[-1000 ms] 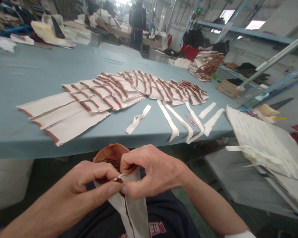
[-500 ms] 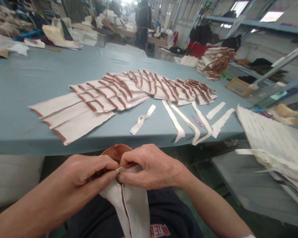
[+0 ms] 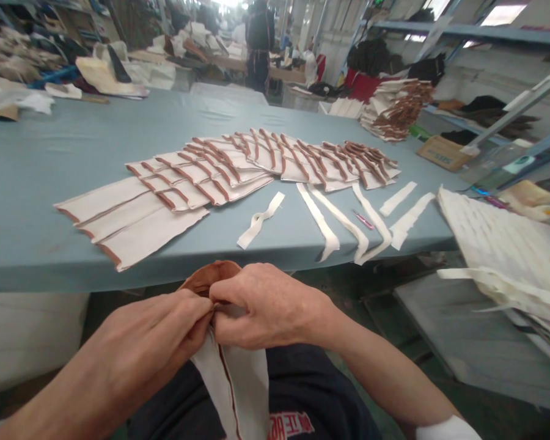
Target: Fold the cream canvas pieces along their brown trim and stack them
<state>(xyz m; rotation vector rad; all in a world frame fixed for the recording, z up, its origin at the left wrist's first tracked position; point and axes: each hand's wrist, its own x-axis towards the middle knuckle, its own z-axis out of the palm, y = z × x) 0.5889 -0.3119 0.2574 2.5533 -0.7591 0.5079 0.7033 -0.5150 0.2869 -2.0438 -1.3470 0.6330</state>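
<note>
A white fabric piece with brown edging (image 3: 250,373) hangs down over my lap, a brown-lined seam running along its length. Its brown upper end curls up behind my fingers. My left hand (image 3: 160,333) pinches the piece at the top of the seam. Right beside it, my right hand (image 3: 261,305) grips the same spot with thumb and bent forefinger, the fingertips of both hands touching or nearly so. The exact edge between the fingertips is hidden. On the table beyond lies a fanned row of similar white pieces with brown edges (image 3: 165,232).
Off-white strips (image 3: 318,217) and a small pink tool (image 3: 363,220) lie near the front edge of the blue-covered table (image 3: 32,244). A stack of brown-edged pieces (image 3: 394,110) and a cardboard box (image 3: 442,153) stand at the back right. White sheets (image 3: 499,238) rest on the right.
My left hand has rolled over, so its knuckles now cover more of the seam top. Both hands have shifted slightly, still holding the piece.
</note>
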